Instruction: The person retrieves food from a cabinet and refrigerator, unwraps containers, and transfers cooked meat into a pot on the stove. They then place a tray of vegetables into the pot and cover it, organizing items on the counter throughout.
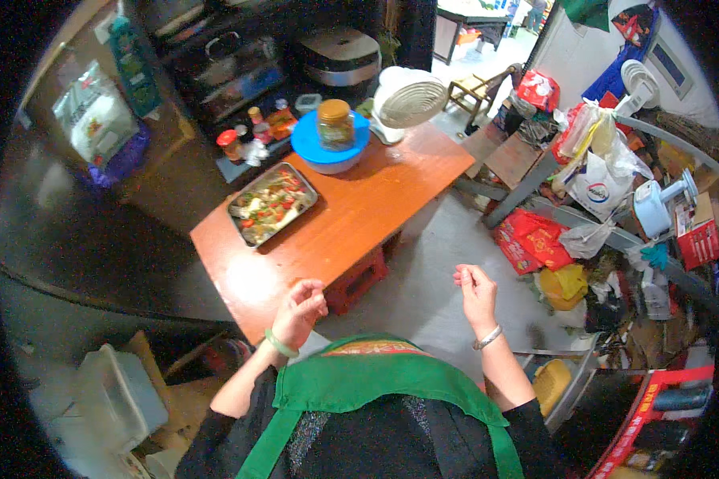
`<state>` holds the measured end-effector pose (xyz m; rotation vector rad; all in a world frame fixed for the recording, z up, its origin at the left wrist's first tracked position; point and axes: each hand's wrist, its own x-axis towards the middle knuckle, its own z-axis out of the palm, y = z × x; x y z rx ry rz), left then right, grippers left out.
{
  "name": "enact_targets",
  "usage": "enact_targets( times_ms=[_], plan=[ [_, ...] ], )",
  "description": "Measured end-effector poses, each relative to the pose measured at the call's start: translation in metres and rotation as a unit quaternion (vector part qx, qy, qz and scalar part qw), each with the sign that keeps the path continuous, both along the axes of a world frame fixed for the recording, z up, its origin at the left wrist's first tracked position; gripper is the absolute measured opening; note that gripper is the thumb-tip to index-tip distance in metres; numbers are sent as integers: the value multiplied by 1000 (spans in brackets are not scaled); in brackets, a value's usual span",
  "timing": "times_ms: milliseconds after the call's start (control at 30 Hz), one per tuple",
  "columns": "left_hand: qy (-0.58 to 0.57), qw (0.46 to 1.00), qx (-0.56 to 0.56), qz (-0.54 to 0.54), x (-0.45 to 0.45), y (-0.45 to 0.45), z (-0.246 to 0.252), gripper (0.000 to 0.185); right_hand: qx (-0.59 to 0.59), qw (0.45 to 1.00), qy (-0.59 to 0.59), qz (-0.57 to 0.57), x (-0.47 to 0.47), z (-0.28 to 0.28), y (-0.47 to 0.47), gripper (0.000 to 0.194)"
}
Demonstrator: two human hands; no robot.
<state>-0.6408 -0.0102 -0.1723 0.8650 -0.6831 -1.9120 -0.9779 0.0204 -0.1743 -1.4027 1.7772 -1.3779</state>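
My left hand, with a pale green bangle on its wrist, hovers by the near edge of an orange-brown wooden table. Its fingers are loosely bent and apart, with nothing seen in them. Over the grey floor to the right of the table is my right hand, wearing a silver bracelet. Its fingers are curled closed and no object shows in them. A rectangular metal tray of chopped food with red and green pieces lies on the table. Behind it, a jar with an orange-yellow lid stands on a blue-lidded bowl.
A white fan stands at the table's far end. Small jars crowd a ledge behind the tray. A red stool is under the table. Bags and a grey metal frame fill the right; a plastic bin sits lower left.
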Motion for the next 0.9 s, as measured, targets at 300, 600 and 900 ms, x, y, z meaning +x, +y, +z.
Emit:
enact_targets(
  times_ms=[300, 600, 900],
  plan=[
    [-144, 989, -6, -33, -136, -119, -33, 28, 4, 988, 90, -125, -107, 9, -36, 25],
    [-376, 924, 37, -56, -210, -275, -141, 34, 70, 989, 70, -111, -211, 48, -195, 32],
    [-351, 896, 273, 4, -219, -310, -208, 49, -97, 944, 212, 235, -224, 104, -447, 22]
  ],
)
